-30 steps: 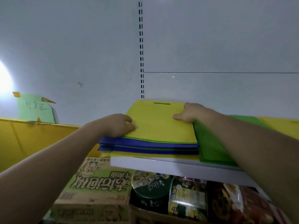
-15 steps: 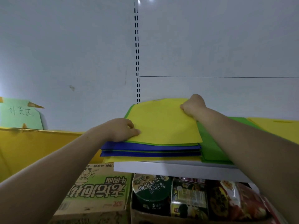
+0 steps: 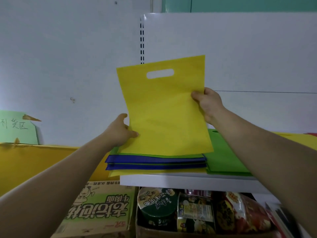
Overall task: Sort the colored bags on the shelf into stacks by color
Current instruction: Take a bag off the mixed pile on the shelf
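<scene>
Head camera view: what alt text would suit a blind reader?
A person's left hand and right hand hold a yellow bag upright above a mixed pile of blue, green and yellow bags on a white shelf; green bags lie beside it.

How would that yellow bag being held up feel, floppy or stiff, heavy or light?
Probably light: the yellow bag stands upright held only by edge pinches from the left hand and right hand. Likely flexible but slightly springy: the sheet bows a little, yet its top corners do not droop. The matte surface looks unlikely to slip.
</scene>
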